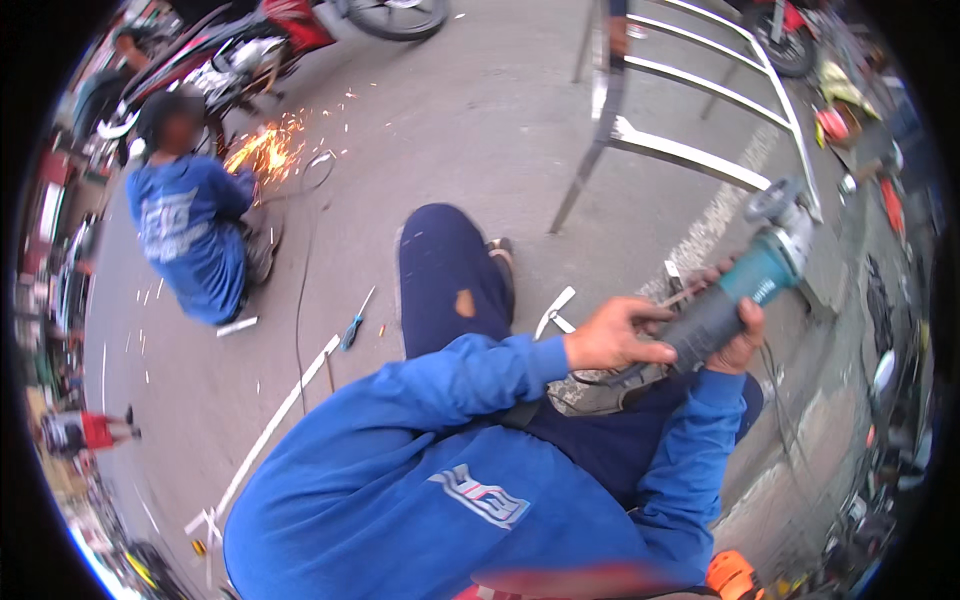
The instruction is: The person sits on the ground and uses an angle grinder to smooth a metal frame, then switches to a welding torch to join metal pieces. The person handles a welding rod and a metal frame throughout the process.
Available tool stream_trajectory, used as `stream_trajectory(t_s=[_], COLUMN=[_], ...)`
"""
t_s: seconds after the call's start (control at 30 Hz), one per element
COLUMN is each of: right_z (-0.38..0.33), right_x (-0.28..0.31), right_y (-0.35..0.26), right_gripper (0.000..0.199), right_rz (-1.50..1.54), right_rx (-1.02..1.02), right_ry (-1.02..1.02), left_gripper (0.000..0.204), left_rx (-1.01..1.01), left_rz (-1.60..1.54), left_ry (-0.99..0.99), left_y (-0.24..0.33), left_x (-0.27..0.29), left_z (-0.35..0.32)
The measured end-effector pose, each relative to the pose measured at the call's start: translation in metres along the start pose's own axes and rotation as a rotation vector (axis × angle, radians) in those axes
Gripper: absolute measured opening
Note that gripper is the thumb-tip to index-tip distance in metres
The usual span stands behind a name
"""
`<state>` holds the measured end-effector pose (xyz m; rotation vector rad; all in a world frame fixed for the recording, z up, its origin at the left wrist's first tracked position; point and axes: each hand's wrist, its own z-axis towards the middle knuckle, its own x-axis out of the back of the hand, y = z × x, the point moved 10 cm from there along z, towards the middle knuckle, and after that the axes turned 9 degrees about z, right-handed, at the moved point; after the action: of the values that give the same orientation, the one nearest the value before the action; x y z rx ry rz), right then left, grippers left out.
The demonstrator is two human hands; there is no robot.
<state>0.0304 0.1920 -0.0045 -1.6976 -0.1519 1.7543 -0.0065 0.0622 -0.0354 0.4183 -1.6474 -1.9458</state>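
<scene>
Both my hands hold a teal and black angle grinder (745, 285) across my right side. My left hand (612, 335) is closed at the black rear end of its body. My right hand (738, 342) wraps around the teal middle from below, with the thumb on the near side. The grinder's disc (770, 201) points away from me, close to the lower corner of a pale metal frame with crossbars (690, 155). I cannot tell whether disc and frame touch. No sparks show at this disc. A power cord (770, 370) hangs near my right hand.
At left a person in a blue shirt (185, 230) crouches before orange sparks (268, 152) and a red motorcycle (240, 60). On the ground lie a blue-handled screwdriver (353, 330), a long white strip (275, 425), a cable (303, 270) and an angled pale metal piece (553, 308).
</scene>
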Motion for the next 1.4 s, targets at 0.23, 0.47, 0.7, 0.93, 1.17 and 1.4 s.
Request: stream_trajectory(t_s=[0.23, 0.47, 0.7, 0.93, 1.17, 1.4], right_z=[-0.004, -0.016, -0.015, -0.014, -0.018, -0.021], right_x=[0.019, 0.028, 0.036, 0.035, 0.066, 0.093], right_y=[-0.032, -0.06, -0.057, -0.056, -0.053, -0.054], right_gripper=[0.065, 0.061, 0.063, 0.06, 0.053, 0.044], right_rz=[-0.337, -0.305, -0.419, -0.409, -0.46, -0.4], right_rx=[0.188, 0.3, 0.237, 0.228, 0.08, -0.228], right_ry=[0.273, 0.378, 0.431, 0.429, 0.499, 0.53], left_gripper=[0.044, 0.013, 0.013, 0.016, 0.009, 0.012], left_rx=[0.265, -0.632, -0.7, -0.962, -0.893, -0.764], left_rz=[-0.048, -0.78, -0.736, -0.59, -0.177, -0.58], left_ry=[0.217, 0.325, -0.307, -0.146, -0.113, -0.082], left_y=[-0.013, 0.19, 0.252, 0.272, 0.281, 0.308], left_x=[0.063, 0.081, 0.039, 0.048, 0.002, -0.034], left_z=[-0.011, -0.051, -0.041, -0.036, -0.023, 0.001])
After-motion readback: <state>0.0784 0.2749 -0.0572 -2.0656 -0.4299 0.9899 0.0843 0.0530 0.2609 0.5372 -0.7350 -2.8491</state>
